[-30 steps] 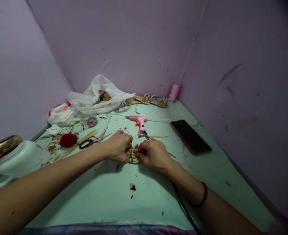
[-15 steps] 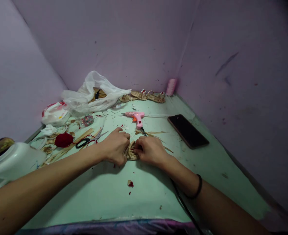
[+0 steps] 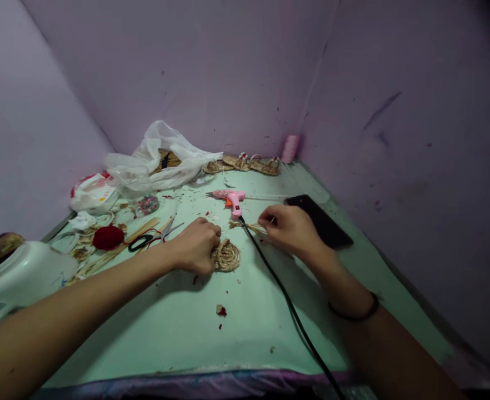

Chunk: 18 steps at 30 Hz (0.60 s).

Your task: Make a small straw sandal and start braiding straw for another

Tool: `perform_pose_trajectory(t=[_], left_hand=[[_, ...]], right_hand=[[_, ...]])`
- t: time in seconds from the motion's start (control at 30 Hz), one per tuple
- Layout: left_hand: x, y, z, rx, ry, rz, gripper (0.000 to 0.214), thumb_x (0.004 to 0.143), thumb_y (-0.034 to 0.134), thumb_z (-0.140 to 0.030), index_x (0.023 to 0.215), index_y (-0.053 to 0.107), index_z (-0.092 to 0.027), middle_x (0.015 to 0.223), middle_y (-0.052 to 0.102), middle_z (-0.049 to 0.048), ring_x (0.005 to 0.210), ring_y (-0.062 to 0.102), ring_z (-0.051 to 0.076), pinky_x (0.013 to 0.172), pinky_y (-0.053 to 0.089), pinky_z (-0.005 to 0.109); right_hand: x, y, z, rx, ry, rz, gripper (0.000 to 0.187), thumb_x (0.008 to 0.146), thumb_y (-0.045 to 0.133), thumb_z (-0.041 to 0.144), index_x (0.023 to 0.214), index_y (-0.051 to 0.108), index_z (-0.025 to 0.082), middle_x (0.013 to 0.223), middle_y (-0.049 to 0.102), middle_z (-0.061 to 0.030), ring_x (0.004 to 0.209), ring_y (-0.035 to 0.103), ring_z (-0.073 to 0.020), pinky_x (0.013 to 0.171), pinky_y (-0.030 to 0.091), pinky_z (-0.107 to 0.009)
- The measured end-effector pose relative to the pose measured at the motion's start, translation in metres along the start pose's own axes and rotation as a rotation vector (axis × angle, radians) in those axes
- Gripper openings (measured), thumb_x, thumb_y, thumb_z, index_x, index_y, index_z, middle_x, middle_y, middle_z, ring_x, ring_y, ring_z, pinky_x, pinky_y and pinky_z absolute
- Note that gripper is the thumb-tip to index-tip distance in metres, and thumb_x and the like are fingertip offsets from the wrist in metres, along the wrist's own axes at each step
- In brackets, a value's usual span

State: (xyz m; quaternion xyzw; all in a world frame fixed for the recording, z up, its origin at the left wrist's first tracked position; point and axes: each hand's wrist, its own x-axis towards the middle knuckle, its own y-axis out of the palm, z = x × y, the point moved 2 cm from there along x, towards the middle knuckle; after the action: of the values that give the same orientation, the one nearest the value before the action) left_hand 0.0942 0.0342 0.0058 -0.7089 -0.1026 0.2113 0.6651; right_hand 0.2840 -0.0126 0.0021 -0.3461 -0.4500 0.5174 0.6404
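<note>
A coiled piece of braided straw [image 3: 228, 256] lies on the green tabletop, its spiral face up. My left hand [image 3: 197, 245] is closed on its left end and covers that part. Off to the right, my right hand [image 3: 290, 229] hovers apart from the coil, thumb and fingertips drawn together. Whatever they may pinch is too small to make out; a tiny red speck shows just below them. Beyond the hands lies a pink glue gun [image 3: 231, 201] with an orange trigger, its black cord [image 3: 284, 294] running past the coil toward the front edge.
Scissors [image 3: 155, 238], a red yarn ball [image 3: 108, 238] and dry straw strips lie at left, near a white jug [image 3: 28, 272]. A black phone [image 3: 328, 225] rests behind my right hand. Straw sandals [image 3: 240, 162], a white plastic bag [image 3: 145, 161] and a pink spool [image 3: 290, 149] stand along the wall.
My right hand has come off the straw coil and moved right and slightly up, uncovering the spiral and the cord. The left hand stays in place on the coil.
</note>
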Motion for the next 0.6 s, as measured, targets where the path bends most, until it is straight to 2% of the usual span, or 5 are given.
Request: perform_pose_trajectory(t=[0.1, 0.37, 0.5, 0.6], left_hand=[[-0.001, 0.002, 0.001, -0.007, 0.012, -0.011, 0.005, 0.050, 0.050, -0.019, 0.053, 0.052, -0.016, 0.068, 0.058, 0.0036, 0.066, 0.054, 0.018, 0.080, 0.040, 0.036], [0.002, 0.002, 0.002, -0.029, -0.007, 0.014, 0.004, 0.051, 0.051, -0.019, 0.053, 0.053, -0.016, 0.069, 0.058, 0.0039, 0.066, 0.052, 0.017, 0.079, 0.039, 0.036], [0.001, 0.002, 0.001, -0.047, -0.038, -0.008, 0.005, 0.051, 0.052, -0.018, 0.055, 0.054, -0.016, 0.067, 0.056, 0.0032, 0.066, 0.052, 0.017, 0.077, 0.040, 0.035], [0.001, 0.004, 0.000, -0.048, -0.082, 0.009, 0.012, 0.050, 0.053, -0.018, 0.061, 0.057, -0.017, 0.070, 0.058, 0.0040, 0.068, 0.053, 0.019, 0.082, 0.039, 0.039]], right_hand=[[0.002, -0.010, -0.012, 0.015, 0.086, -0.117, 0.017, 0.076, 0.054, 0.027, 0.076, 0.070, 0.020, 0.071, 0.069, -0.0023, 0.065, 0.058, -0.0153, 0.054, 0.032, -0.024], [0.002, -0.010, -0.016, 0.040, 0.188, -0.134, 0.016, 0.074, 0.058, 0.031, 0.075, 0.071, 0.023, 0.065, 0.068, -0.0005, 0.058, 0.057, -0.0150, 0.051, 0.031, -0.025], [0.003, -0.018, -0.026, -0.043, 0.244, -0.042, 0.013, 0.073, 0.059, 0.026, 0.074, 0.071, 0.022, 0.070, 0.071, -0.0024, 0.062, 0.060, -0.0180, 0.051, 0.032, -0.026], [0.002, -0.019, -0.027, -0.039, 0.252, 0.031, 0.012, 0.073, 0.059, 0.023, 0.074, 0.071, 0.023, 0.071, 0.071, -0.0022, 0.064, 0.062, -0.0184, 0.053, 0.035, -0.027]])
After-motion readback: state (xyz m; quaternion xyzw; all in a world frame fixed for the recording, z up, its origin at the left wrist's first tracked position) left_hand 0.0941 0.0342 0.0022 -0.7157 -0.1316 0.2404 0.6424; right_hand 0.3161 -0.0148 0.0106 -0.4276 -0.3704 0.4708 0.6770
